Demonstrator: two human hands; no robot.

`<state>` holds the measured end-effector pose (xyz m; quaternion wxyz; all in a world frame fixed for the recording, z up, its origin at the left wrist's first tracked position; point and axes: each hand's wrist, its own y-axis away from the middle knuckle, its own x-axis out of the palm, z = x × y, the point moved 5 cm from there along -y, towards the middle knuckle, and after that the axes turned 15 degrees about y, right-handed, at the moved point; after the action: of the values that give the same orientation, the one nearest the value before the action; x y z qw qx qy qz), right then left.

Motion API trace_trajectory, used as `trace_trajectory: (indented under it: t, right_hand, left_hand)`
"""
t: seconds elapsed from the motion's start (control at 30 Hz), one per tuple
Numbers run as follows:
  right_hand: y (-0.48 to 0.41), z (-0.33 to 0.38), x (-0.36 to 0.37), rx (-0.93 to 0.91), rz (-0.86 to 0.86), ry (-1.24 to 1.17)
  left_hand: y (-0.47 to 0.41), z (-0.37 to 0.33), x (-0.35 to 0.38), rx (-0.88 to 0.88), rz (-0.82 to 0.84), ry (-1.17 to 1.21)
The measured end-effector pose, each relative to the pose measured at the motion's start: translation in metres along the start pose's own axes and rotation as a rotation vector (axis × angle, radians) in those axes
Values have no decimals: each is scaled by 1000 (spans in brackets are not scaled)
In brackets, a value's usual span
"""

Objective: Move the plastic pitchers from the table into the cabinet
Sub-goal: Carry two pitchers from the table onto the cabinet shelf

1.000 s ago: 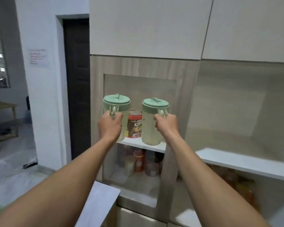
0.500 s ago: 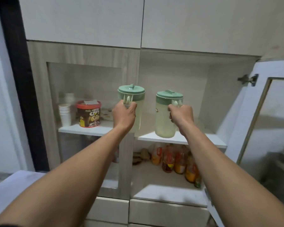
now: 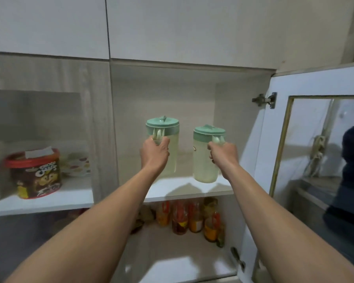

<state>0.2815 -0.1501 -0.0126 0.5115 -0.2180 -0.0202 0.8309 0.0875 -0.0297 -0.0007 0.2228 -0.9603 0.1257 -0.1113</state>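
Observation:
Two pale translucent plastic pitchers with green lids hang upright inside the open cabinet compartment, just above its white shelf [image 3: 172, 190]. My left hand [image 3: 154, 153] grips the handle of the left pitcher [image 3: 168, 131]. My right hand [image 3: 223, 155] grips the handle of the right pitcher [image 3: 202, 160], which is slightly lower. Whether either base touches the shelf I cannot tell; my left forearm hides the left pitcher's bottom.
The cabinet door [image 3: 307, 139] with a glass pane stands open at the right. A red-lidded cereal tub [image 3: 36, 174] sits on the left shelf behind glass. Several sauce bottles [image 3: 190, 217] stand on the shelf below. Closed upper doors [image 3: 172, 27] are overhead.
The view has swung right and closer to the cabinet. Both hands have carried the pitchers from in front of the left glass section into the open right compartment, over its shelf.

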Motion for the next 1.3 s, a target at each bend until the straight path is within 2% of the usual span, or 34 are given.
trace_trajectory:
  t: [0.3,0.6,0.73,0.9,1.3]
  right_hand:
    - [-108,-32,19,49,-79,56]
    - [-239,-89,70,72,-121,52]
    - [-297,-113,102,59,-97,70]
    - [-362,-150,136,57,-67,49]
    - [-439,-187,183,76,-36,67]
  left_hand:
    - [-85,68,69,-34,40,-1]
    - [-177,172,145,-37,71,-53]
    - [-212,216,176,-88,-1,-61]
    - [-251,269,218,-90,31,-29]
    - [-284,350,273,-155,21,-37]
